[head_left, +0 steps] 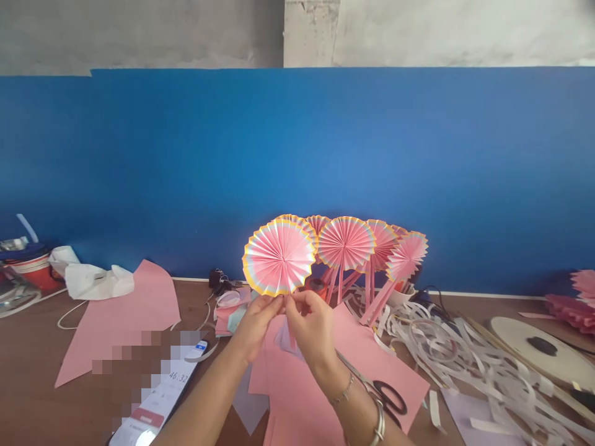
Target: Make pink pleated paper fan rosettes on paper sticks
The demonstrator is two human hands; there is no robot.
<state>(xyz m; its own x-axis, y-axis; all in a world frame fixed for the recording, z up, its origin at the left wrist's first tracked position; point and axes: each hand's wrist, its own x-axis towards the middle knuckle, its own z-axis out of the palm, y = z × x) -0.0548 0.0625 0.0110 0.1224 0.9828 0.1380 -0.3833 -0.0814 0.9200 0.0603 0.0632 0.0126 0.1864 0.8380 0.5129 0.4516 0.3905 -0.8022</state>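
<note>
A round pleated paper fan, pink with a white and yellow edge, is held upright in front of me. My left hand pinches it at its lower rim, with the fingertips close to the handle. My right hand is closed on the same spot, thumb and forefinger at the top of the pink paper handle, which is partly hidden by the fingers. Below my hands lie pink paper sheets. A pair of scissors with dark handles rests on the sheets, right of my right forearm.
Several finished-looking pink fans stand behind. Tangled white paper strips and a round cream lid lie at right. A lit phone, a large pink sheet and a red bucket are at left. A blue partition rises behind.
</note>
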